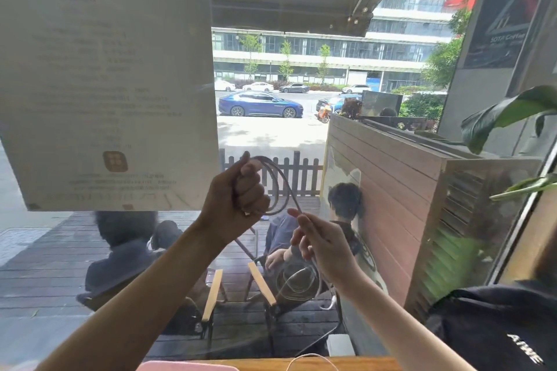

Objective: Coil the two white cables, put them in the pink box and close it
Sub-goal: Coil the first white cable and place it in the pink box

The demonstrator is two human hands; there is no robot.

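Observation:
My left hand (241,194) is raised in front of the window, fist shut on several loops of a white cable (283,181) that arch out to its right. My right hand (319,245) sits lower and to the right, fingers pinching the cable's free run, which drops blurred below it. A second white cable (313,358) curves over the wooden table edge at the bottom. The pink box (180,366) shows only as a strip at the bottom edge; whether it stands open is hidden.
A window pane is close ahead, with a large paper notice (105,78) stuck on its left half. Outside, people sit on chairs on a deck. A plant (509,117) leans in at right. A person in a black shirt (497,331) sits at lower right.

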